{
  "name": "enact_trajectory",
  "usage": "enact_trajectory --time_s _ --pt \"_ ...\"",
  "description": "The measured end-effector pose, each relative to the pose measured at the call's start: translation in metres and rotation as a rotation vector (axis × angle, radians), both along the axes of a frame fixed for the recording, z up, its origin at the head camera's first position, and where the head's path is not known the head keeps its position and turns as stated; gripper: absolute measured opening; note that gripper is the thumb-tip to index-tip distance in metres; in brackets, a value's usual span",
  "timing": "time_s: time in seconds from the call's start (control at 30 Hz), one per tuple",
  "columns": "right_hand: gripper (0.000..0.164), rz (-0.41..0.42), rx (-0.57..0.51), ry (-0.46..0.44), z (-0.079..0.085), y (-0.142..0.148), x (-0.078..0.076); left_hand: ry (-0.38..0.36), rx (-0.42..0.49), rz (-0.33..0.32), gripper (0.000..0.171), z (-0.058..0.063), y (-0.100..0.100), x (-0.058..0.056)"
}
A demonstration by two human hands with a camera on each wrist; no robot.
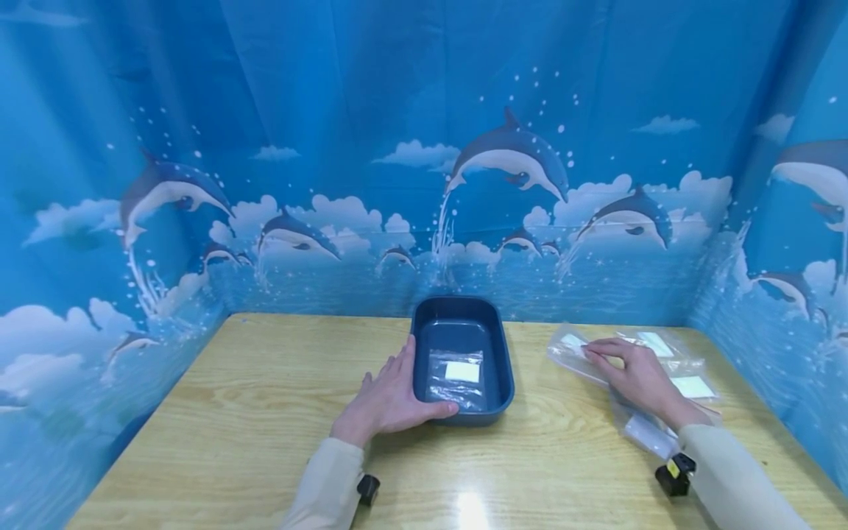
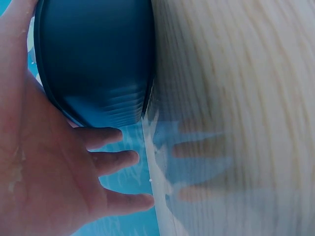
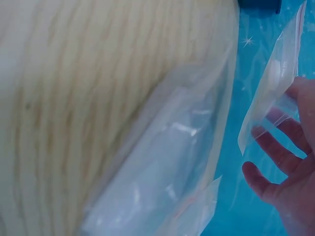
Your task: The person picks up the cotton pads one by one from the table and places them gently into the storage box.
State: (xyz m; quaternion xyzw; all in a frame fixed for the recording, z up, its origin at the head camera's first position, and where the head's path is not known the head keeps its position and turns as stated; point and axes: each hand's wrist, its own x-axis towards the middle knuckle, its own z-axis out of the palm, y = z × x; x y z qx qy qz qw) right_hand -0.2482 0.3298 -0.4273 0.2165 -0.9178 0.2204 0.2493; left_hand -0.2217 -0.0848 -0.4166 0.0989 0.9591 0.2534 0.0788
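Observation:
A dark blue plastic tub [image 1: 457,331] stands at mid-table, with a clear plastic bag [image 1: 462,372] bearing a white label lying inside it. My left hand [image 1: 394,403] rests against the tub's left side, its thumb at the near rim. In the left wrist view, the fingers [image 2: 118,161] are spread and fairly straight beside the tub wall [image 2: 98,59]. My right hand [image 1: 632,375] pinches a clear zip bag [image 1: 568,355] between thumb and fingers. The right wrist view shows this bag [image 3: 275,73] raised from the table.
Several more clear bags lie under and beside the right hand, among them a labelled one [image 1: 692,387] and a bag with a whitish roll-like content [image 1: 651,436]. A blue dolphin-print curtain [image 1: 397,110] borders the wooden table [image 1: 265,383] at the back and sides.

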Motion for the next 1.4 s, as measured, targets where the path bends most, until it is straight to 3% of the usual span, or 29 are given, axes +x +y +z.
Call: enact_trajectory --time_s 0.6,0.9,1.27,1.4 --pt "0.021 0.039 -0.056 -0.016 0.025 -0.038 0.012 0.004 -0.004 -0.002 0.137 0.000 -0.001 0.001" --pt "0.023 0.078 -0.048 0.059 0.031 -0.058 0.010 0.003 -0.007 -0.003 0.136 0.001 -0.001 0.001" --pt "0.023 0.155 -0.064 0.087 0.038 -0.087 0.001 0.001 -0.009 -0.005 0.136 0.001 -0.001 0.002" --pt "0.021 0.170 -0.071 0.051 0.042 -0.097 -0.001 0.001 -0.008 -0.006 0.136 0.001 0.000 0.002"
